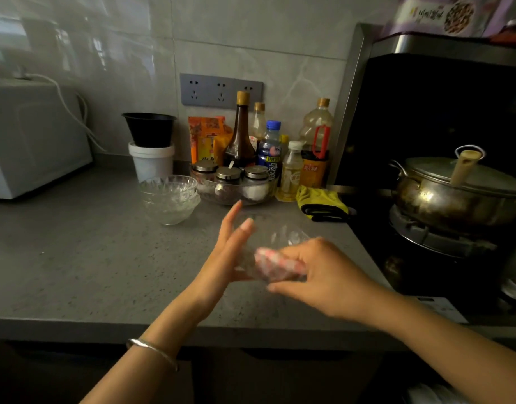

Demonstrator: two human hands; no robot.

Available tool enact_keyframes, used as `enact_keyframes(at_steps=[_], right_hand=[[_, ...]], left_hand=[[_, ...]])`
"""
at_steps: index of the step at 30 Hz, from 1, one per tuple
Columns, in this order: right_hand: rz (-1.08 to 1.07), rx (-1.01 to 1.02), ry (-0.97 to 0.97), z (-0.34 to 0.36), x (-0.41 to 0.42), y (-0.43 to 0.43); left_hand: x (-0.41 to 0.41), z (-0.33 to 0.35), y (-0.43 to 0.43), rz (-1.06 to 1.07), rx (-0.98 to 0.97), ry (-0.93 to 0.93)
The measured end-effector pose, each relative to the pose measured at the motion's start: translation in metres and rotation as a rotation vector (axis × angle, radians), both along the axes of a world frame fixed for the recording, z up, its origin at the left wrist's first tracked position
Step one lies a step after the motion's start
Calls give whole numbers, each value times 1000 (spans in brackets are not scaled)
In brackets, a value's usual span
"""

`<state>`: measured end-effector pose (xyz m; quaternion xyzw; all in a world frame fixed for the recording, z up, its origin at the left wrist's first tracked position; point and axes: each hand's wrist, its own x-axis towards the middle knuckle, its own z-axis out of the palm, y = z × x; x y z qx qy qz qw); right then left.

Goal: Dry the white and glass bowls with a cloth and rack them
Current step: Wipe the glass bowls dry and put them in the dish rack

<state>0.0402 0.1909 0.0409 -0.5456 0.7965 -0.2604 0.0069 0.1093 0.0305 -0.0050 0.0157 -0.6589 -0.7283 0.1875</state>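
Counter (76,258) of grey speckled stone, matte and flat, takes up most of the view. A white box-shaped microwave (32,141) stands at its left end, and a dented steel pot (455,196) with a domed lid sits on the burner to the right. Near the back, a stack of glass bowls (169,199) rests on the stone: round, thick-walled, with a cut leaf-like pattern that catches the light. Whether these are dry cannot be told. A further glass bowl (273,233) is held just above the middle of the counter, tilted, its clear wall blurred. The left hand (227,258) braces it from the side, fingers (235,217) straight and spread, palm against the glass. The right hand (323,275) has its fingers curled round a soft pink-and-white cloth (277,262), bunched and pressed into the bowl. By my reading the wiping of this bowl is under way, so the task is mid-course at best: no white bowl and no rack show in view, and all the racking is left to do.
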Motion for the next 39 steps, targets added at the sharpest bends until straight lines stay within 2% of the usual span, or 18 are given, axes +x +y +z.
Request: enact_keyframes(at_steps=[3,5,10,12,14,16,18,21,23,25,27,29,32,35,37,39], right_hand=[[67,-83,-371,15,-11,3],[128,-97,-530,20,-15,4],[166,-121,-733,26,-18,5],[146,-182,-810,28,-19,3],[40,-332,-834,27,-25,-1],[-42,-568,-719,28,-28,-2],[60,-666,-535,29,-23,2],[191,-462,-299,18,-4,-1],[92,-385,38,5,0,-11],[-50,-457,299,-6,-3,-20],[-150,-562,304,-13,-4,-24],[-204,-576,306,-25,2,-23],[-197,-425,591,-44,15,-23],[-136,-363,744,-33,14,-22],[-167,-398,725,-18,5,-22],[-213,-442,608,-14,2,-22]], left_hand=[[0,-1,-5,69,-391,158],[-2,-1,-15,102,-473,201],[-2,5,-26,57,-408,193],[0,9,-18,88,-264,142],[2,12,-8,149,-76,104],[4,16,0,183,89,74],[6,18,6,219,212,29],[2,17,12,251,299,-33],[0,19,20,192,358,-56],[-2,19,28,149,419,-56],[-2,21,33,180,453,-32],[-4,25,32,237,499,-3],[-4,34,33,227,524,1],[-3,36,40,182,470,-11],[-2,39,42,207,453,-8],[-3,39,40,252,483,-2]])
